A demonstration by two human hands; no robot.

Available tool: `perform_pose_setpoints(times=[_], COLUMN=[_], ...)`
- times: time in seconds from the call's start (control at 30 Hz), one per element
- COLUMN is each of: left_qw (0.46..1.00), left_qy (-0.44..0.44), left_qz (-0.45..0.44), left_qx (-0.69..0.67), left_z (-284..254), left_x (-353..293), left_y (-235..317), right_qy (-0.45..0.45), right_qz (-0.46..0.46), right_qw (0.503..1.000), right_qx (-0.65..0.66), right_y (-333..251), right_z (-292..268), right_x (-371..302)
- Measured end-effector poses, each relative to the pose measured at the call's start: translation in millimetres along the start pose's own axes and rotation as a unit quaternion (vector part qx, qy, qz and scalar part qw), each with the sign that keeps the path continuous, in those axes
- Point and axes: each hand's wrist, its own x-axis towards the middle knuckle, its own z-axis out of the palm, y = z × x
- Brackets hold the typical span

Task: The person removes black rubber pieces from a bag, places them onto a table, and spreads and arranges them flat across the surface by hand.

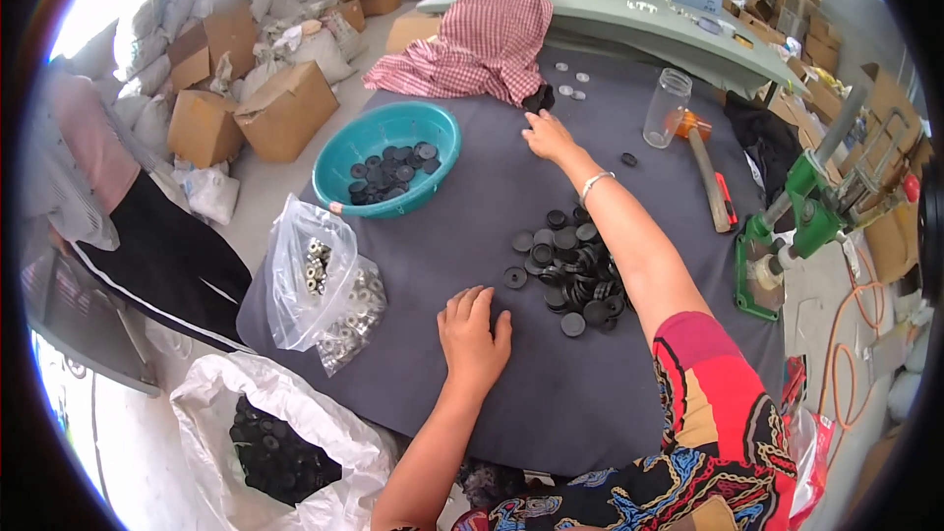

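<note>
My left hand [475, 339] rests on the grey tabletop with its fingers laid out and its thumb apart, holding nothing. Stretched toward the far side, my right hand [549, 136] has its fingers extended just short of a small black item [539, 98] at the edge of a red checked cloth [482, 39]; whether they touch is unclear. Under my right forearm lies a pile of round black caps [580, 270]. A teal basin [334, 162] at the left holds more black discs. Beside my left hand, a clear plastic bag [339, 295] contains small metal parts.
A glass jar [669, 108], a hammer [706, 177] and a green hand press [787, 226] stand or lie at the right. Pale discs [565, 90] sit near the cloth. A white sack [216, 383] of black parts is at lower left; another person [147, 216] stands left.
</note>
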Motion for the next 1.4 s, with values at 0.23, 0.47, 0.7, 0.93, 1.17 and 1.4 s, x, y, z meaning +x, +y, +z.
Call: perform_pose_setpoints(times=[0.23,0.47,0.7,0.93,1.17,1.4], left_qw=[1.000,0.999,0.996,0.976,0.911,0.921], left_qy=[-0.004,0.015,0.085,0.160,0.310,0.127], left_qz=[-0.010,0.038,-0.005,-0.008,-0.259,-0.297], left_qx=[0.028,-0.025,-0.006,-0.150,0.084,0.218], left_z=[-12.2,30.7,-9.9,-108.4,-296.2,-285.0], left_x=[-7.3,16.4,-6.9,-82.9,-156.3,-152.5], left_y=[-14.8,22.9,-8.9,26.7,-111.2,-235.7], right_qy=[-0.158,-0.064,-0.206,-0.164,-0.437,-0.391], right_qz=[-0.107,-0.001,0.048,-0.218,-0.179,-0.162], right_qw=[0.981,0.989,0.974,0.873,0.694,0.868], right_qx=[0.041,-0.133,-0.081,0.404,0.543,0.259], right_y=[-50.8,186.4,-21.7,-224.8,-394.4,-464.0], right_z=[-13.3,-96.1,-130.0,-165.8,-102.4,51.2], right_x=[-45.9,-74.4,-177.7,-295.4,-386.4,-410.5])
